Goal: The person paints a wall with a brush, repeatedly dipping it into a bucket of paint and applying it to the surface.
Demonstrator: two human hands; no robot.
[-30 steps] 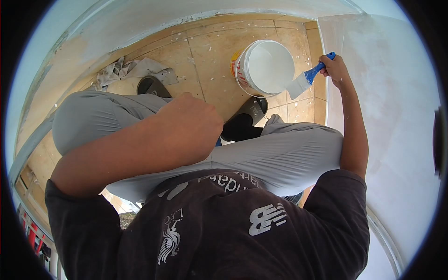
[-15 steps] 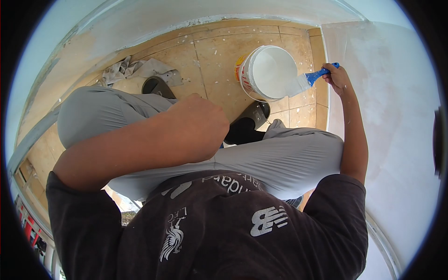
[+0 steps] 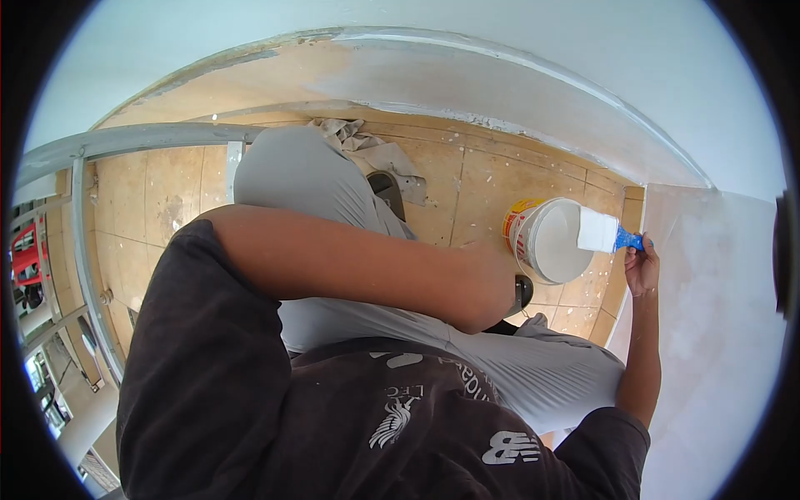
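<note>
My right hand (image 3: 642, 265) is closed around the blue handle of a paintbrush (image 3: 598, 231). White paint coats the wide bristles, which are over the right rim of a bucket (image 3: 562, 242) of white paint. The bucket, with a red and yellow label and a wire handle, stands on the tiled floor. My left hand (image 3: 487, 287) is in front of my lap, left of and below the bucket, its fingers hidden from view.
A crumpled cloth (image 3: 379, 158) lies on the floor by a dark sandal (image 3: 386, 190). Pale walls (image 3: 700, 275) rise behind and to the right of the bucket. A grey metal frame (image 3: 158, 139) stands at left, with a red object (image 3: 29, 254) beyond it.
The view has shifted, so the bucket and my legs appear lower and farther right. The brush has turned its broad white face to the camera. My left arm reaches farther right across my lap.
</note>
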